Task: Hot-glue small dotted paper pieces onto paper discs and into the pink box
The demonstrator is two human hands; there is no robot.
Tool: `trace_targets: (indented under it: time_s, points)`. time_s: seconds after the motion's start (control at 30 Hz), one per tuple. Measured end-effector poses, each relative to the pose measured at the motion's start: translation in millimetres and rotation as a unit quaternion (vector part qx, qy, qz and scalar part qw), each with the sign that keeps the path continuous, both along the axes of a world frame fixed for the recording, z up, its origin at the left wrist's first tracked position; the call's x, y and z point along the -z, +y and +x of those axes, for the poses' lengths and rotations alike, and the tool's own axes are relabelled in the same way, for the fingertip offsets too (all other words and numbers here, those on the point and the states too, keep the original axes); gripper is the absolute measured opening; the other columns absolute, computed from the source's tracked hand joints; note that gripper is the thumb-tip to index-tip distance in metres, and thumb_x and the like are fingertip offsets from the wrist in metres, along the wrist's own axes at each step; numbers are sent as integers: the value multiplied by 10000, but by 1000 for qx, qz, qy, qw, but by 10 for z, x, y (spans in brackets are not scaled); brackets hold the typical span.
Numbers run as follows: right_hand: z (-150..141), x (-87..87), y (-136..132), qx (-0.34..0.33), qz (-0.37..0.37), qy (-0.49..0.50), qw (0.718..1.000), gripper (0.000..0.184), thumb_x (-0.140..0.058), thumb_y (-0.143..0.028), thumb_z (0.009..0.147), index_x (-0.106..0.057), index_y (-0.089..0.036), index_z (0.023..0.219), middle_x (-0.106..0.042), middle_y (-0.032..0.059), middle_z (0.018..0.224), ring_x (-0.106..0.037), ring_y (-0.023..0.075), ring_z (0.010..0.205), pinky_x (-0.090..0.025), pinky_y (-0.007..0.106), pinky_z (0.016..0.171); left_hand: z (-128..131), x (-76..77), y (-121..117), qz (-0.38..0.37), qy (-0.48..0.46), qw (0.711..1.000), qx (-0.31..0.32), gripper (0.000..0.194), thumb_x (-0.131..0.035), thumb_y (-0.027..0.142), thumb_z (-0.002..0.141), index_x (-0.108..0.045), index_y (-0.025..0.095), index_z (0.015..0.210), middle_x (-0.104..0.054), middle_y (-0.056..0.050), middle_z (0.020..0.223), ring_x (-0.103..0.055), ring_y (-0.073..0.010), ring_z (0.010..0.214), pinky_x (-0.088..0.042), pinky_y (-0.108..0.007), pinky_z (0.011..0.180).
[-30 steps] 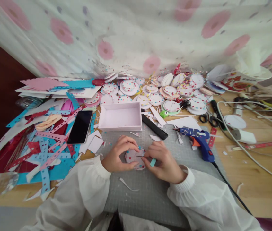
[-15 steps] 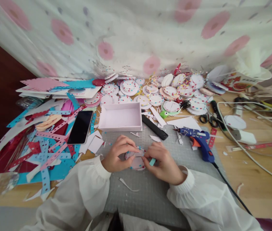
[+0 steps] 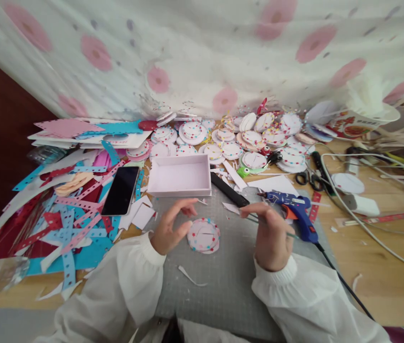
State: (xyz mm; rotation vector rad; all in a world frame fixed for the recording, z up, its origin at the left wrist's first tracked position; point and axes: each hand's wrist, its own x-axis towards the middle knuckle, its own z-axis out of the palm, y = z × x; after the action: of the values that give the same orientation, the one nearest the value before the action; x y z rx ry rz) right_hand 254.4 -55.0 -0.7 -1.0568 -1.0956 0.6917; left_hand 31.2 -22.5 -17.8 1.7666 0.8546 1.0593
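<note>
On the grey cutting mat point(image 3: 219, 290) lies a round white paper disc point(image 3: 203, 237) ringed with red and blue beads, with a short dark line or slit at its middle. My left hand point(image 3: 173, 226) is just left of the disc, fingers curved and apart, with nothing in it. Raised to the right of the disc, my right hand point(image 3: 271, 236) is closed on a slim teal tool point(image 3: 291, 235); its exact kind is hard to make out. A thin curl of white paper point(image 3: 189, 276) rests nearer to me.
A white open box point(image 3: 180, 176) stands behind the disc. A black bar-shaped tool point(image 3: 228, 188) and a blue glue gun point(image 3: 295, 205) lie to the right. Several beaded discs point(image 3: 191, 131) line the back. Left are a phone point(image 3: 120, 190) and heaped paper strips point(image 3: 67, 228).
My right hand has moved right and up off the disc, carrying the teal tool. My left hand has drawn slightly left and opened, leaving the disc lying uncovered.
</note>
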Motion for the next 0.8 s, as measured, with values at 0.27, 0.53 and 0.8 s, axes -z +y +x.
trace_targets:
  time_s: [0.27,0.53,0.8]
  points:
    - [24,22,133,38,-48,185,981,388,-340,-383,886,-688,-211,874,-647,66,977,-579,232,974,-450,349,728,50,13,13,-110,-24,991,-67,557,-454,239,921,-257,200,1441,-631,-49,931,-571,-168,872,-424,-338,823]
    - [42,51,125,-37,-88,199,975,368,-356,-413,886,-660,-212,829,-561,2,676,-501,131,590,-400,280,589,44,37,-10,-132,-37,989,-59,193,-511,242,907,-440,183,1076,-692,-91,1003,-638,-163,859,-472,-347,830]
    - [29,24,115,-169,-134,207,954,252,-477,-371,831,-664,-209,881,-672,41,816,-624,177,712,-486,334,696,43,76,-29,-160,-3,985,-57,163,-513,238,908,-418,184,1029,-708,-128,1031,-679,-171,833,-508,-364,807]
